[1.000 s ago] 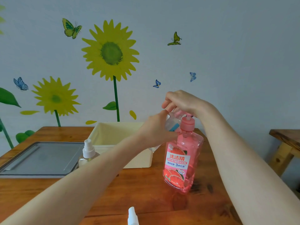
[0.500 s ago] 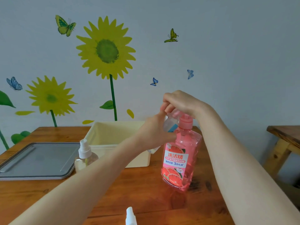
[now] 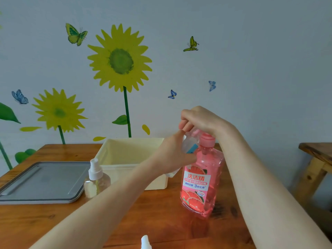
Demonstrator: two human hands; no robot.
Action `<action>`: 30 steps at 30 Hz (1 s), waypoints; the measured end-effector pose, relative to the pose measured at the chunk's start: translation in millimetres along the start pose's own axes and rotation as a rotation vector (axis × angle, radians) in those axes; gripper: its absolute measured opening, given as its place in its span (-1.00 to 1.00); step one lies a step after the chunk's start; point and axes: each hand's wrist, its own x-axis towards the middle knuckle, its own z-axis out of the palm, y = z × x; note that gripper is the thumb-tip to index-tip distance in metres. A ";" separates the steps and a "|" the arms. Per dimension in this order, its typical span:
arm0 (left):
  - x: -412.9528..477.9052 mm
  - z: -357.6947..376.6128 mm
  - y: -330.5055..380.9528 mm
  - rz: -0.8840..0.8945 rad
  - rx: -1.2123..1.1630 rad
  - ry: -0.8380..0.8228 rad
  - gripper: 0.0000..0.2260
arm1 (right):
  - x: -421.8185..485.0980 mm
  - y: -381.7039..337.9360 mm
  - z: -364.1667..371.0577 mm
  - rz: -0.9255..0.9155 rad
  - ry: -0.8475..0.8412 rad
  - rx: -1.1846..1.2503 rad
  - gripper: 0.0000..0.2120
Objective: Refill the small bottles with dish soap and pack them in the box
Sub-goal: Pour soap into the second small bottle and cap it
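A: The right hand point(image 3: 203, 121) is sitting on top of the pink dish soap bottle point(image 3: 201, 178), fingers curled down over the pump head. That big bottle is standing upright on the wooden counter point(image 3: 53, 221), just right of the cream box point(image 3: 125, 159).

B: And the left hand point(image 3: 172, 155) is wrapping its fingers around a small clear bottle point(image 3: 190, 144), tilting it up against the pump spout. The mouth itself is hidden behind the fingers, so I can't tell whether soap is flowing.

A: I'm guessing that little one is light and thin-walled, so squeezing too hard could buckle it. Holding it around the body, as now, looks sensible.

B: Agreed, and any soap on the plastic would be making it slippery. The big bottle looks nearly full and heavy, so it should be staying put under a downward press.

A: A spray bottle point(image 3: 96, 178) is waiting near the box's left corner, beside the grey tray point(image 3: 41, 182). A white nozzle point(image 3: 145, 242) is poking up at the near edge.

B: The box is showing nothing inside from here, so packing looks not yet begun.
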 end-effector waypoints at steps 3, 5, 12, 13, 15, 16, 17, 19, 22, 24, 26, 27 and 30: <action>-1.7 -2.5 3.7 -0.010 0.013 -0.008 -0.61 | -3.2 -2.8 0.2 0.011 -0.009 0.019 -0.71; -0.5 -8.8 8.8 -0.013 0.043 -0.027 -0.61 | -4.9 -9.0 -4.1 0.017 -0.039 -0.002 -0.74; 1.0 -5.1 5.5 -0.002 0.042 -0.008 -0.66 | -1.3 -2.7 -4.8 -0.003 -0.028 -0.005 -0.71; -1.0 -2.3 4.0 -0.003 0.027 -0.003 -0.65 | -1.5 -1.4 -2.4 -0.001 -0.027 -0.011 -0.71; -3.1 -1.2 4.3 -0.001 0.027 -0.007 -0.62 | -3.0 -2.3 -0.2 0.004 -0.037 -0.022 -0.72; -3.0 -3.4 5.8 0.000 0.041 -0.020 -0.61 | -4.3 -4.0 -0.8 0.007 -0.043 -0.021 -0.74; -1.9 -7.4 8.5 0.001 0.057 -0.030 -0.60 | -5.4 -6.6 -3.3 0.007 -0.049 -0.022 -0.74; 1.6 -14.7 12.1 0.012 0.096 -0.035 -0.60 | -5.7 -9.6 -8.9 0.001 -0.060 -0.009 -0.73; 4.6 -15.6 12.0 0.018 0.109 -0.018 -0.61 | -3.0 -8.5 -11.9 -0.015 -0.038 0.001 -0.67; 2.5 -8.9 8.8 -0.004 0.080 -0.003 -0.61 | -1.0 -4.2 -7.5 -0.019 -0.018 0.000 -0.68; -1.1 -2.0 6.3 -0.010 0.060 0.005 -0.61 | -1.0 0.4 -3.2 -0.018 -0.013 0.004 -0.69; -1.6 -0.7 5.4 -0.009 0.061 0.008 -0.61 | -1.0 1.0 -2.3 -0.019 -0.014 0.011 -0.69; -1.9 -3.4 7.0 -0.015 0.070 -0.016 -0.61 | -3.4 -2.2 -1.5 -0.012 -0.028 -0.004 -0.71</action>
